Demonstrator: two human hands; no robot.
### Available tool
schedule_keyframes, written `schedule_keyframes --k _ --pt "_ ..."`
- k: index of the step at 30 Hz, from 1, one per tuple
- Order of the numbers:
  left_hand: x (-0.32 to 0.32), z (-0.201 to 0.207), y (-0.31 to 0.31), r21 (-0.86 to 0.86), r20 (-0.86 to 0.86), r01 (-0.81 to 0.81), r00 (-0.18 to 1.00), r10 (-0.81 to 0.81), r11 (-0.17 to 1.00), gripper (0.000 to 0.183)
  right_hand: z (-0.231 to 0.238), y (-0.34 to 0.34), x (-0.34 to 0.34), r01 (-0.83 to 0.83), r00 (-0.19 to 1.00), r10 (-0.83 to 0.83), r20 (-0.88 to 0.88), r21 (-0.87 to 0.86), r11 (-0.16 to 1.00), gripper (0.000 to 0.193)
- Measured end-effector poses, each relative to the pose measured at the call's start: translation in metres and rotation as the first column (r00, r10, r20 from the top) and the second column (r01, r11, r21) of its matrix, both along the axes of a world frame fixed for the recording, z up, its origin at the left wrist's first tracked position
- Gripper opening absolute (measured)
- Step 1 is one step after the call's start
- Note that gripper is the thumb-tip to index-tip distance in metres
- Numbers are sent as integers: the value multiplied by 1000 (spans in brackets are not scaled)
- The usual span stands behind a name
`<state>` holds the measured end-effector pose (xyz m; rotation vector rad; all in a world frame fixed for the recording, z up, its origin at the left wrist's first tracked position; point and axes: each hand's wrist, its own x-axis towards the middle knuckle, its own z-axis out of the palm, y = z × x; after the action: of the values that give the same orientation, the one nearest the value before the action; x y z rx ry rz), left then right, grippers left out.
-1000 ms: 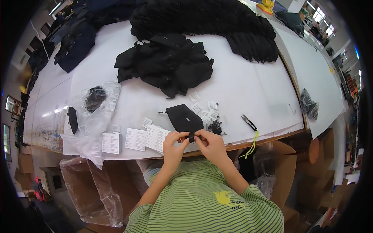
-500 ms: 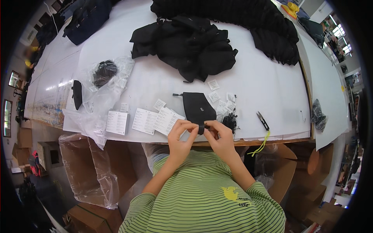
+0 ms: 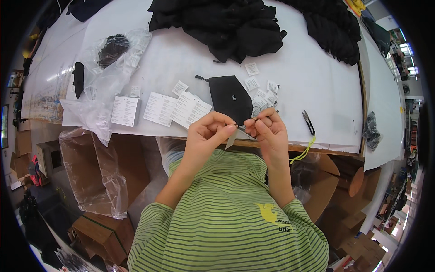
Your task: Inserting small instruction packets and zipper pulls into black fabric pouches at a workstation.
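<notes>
Just over the table's near edge, my left hand (image 3: 204,138) is pinched at the top of a small pale tag (image 3: 231,140), which hangs below the fingertips. Close beside it, my right hand (image 3: 272,133) has thumb and fingers pressed together on what looks like a thin black cord (image 3: 243,128); its far end is hidden by the fingers. Behind both hands a flat black pouch (image 3: 229,96) lies on the table, with a zipper pull (image 3: 201,78) sticking out at its upper left corner. The pouch's lower edge is partly covered by my hands.
Printed paper cards (image 3: 157,109) and a card stack (image 3: 125,111) lie left of the pouch, small white labels (image 3: 260,99) right of it. Thread snips (image 3: 309,122) with a yellow-green cord lie farther right. Black fabric goods (image 3: 226,27) are heaped behind; clear plastic bags (image 3: 115,79) spread left.
My hands have let go of the black strip at the pouch's lower end and moved slightly apart. A pale tag now hangs from my left fingers. The whole view has shifted.
</notes>
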<state>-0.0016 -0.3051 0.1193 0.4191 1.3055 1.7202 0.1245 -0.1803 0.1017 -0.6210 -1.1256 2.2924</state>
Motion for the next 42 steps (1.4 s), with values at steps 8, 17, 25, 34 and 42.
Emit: schedule_keyframes --k 8,17,25,34,42 --pt "11 1 -3 -97 -328 -9 945 -23 995 7 2 -10 -3 36 994 -54 100 168 985 9" --pt "13 6 -1 -93 -476 -40 879 -9 995 7 2 -7 0 -12 995 -3 96 155 988 10" --pt "11 6 -1 -114 -488 4 871 -59 994 6 -1 -10 2 11 993 -28 115 151 988 10" --pt "8 7 -2 -154 -545 58 828 -134 986 7 18 -1 6 -120 962 -85 260 682 721 13" --pt "20 0 -1 -190 -727 243 617 -302 951 8 4 30 -17 -289 942 122 312 575 765 21"
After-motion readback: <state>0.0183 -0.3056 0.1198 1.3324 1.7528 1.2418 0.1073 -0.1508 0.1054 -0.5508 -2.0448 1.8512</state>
